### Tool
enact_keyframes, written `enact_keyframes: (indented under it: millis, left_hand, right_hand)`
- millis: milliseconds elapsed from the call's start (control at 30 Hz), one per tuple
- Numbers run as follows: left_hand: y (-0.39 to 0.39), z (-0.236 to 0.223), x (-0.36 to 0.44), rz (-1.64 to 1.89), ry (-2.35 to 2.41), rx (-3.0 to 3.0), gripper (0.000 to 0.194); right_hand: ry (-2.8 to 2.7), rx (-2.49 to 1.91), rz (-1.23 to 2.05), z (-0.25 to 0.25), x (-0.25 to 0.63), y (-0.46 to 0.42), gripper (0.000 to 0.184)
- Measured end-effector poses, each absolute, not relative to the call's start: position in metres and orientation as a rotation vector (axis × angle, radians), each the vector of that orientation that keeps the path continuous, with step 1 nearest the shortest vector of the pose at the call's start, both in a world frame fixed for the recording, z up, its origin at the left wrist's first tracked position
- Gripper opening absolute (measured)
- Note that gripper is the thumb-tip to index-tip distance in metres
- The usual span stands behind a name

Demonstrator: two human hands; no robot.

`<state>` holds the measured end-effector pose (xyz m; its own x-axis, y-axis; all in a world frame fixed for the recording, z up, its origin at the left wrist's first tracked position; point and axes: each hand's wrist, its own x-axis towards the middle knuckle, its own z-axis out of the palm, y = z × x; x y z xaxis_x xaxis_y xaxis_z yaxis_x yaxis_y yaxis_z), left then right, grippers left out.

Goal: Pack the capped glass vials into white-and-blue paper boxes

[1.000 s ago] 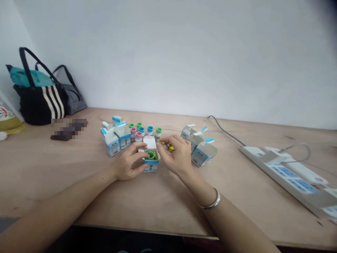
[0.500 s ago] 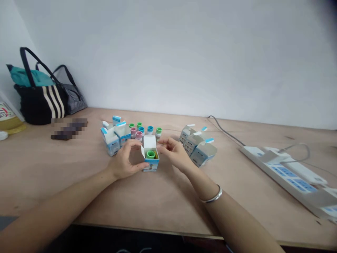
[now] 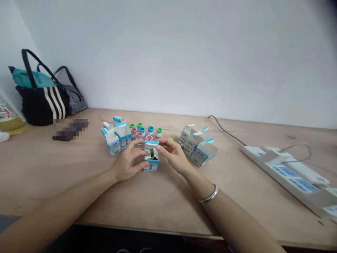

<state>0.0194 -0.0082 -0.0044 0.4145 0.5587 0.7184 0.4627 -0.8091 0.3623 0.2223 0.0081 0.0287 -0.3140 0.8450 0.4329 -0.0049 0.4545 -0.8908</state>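
A small blue-and-white carton [image 3: 151,163] is standing upright on the wooden surface [image 3: 65,168], with the left hand [image 3: 129,162] gripping its side and the right hand [image 3: 171,154] pinching its open top flap. A firm squeeze is risking crushing the thin card, and a slip could knock the pink-capped bottle [image 3: 149,138] just behind. The carton's printing is too small to read

readable text: none | held carton [image 3: 151,166]: blue-and-white printed panel, wording too small to read | bottle label [image 3: 5,114]: red and dark marks, blurred | power strip [image 3: 286,172]: blue panels, nothing legible
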Motion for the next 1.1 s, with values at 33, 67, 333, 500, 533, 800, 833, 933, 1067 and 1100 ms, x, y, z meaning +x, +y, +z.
enact_keyframes:
  millis: [33, 67, 333, 500, 533, 800, 833, 933, 1067, 1100]
  left_hand:
    - [-0.008, -0.006, 0.019, 1.362, 0.927, 2.538, 0.022]
    - [-0.007, -0.007, 0.019, 1.37, 0.925, 2.517, 0.023]
    - [0.002, -0.022, 0.019, 1.469, 0.836, 2.338, 0.041]
    - [-0.001, -0.015, 0.019, 1.433, 0.845, 2.412, 0.043]
    - [-0.001, -0.013, 0.018, 1.421, 0.863, 2.44, 0.041]
    - [-0.008, -0.006, 0.021, 1.265, 0.959, 2.48, 0.045]
    - [-0.008, -0.004, 0.021, 1.253, 0.974, 2.454, 0.049]
    - [-0.011, 0.006, 0.018, 1.211, 1.024, 2.402, 0.057]
    - [-0.018, 0.035, 0.0, 0.852, 1.02, 2.468, 0.049]
    - [-0.02, 0.043, -0.008, 0.72, 1.019, 2.467, 0.047]
  right_hand:
    - [-1.678, -0.729, 0.956, 0.029, 0.223, 0.008, 0.022]
    - [-1.696, -0.726, 0.877, 0.03, 0.223, 0.008, 0.02]
    - [-1.965, -0.625, 0.541, 0.037, 0.23, 0.006, 0.009]
    - [-2.043, -0.613, 0.513, 0.037, 0.232, 0.005, 0.009]
    - [-2.059, -0.61, 0.501, 0.037, 0.232, 0.005, 0.009]
    - [-2.231, -0.582, 0.388, 0.039, 0.23, 0.003, 0.021]
    - [-2.227, -0.585, 0.39, 0.039, 0.23, 0.003, 0.021]
    - [-2.196, -0.607, 0.408, 0.037, 0.229, 0.004, 0.02]
    - [-2.126, -0.742, 0.351, 0.032, 0.228, 0.006, 0.018]
    - [-2.13, -0.763, 0.33, 0.031, 0.227, 0.007, 0.016]
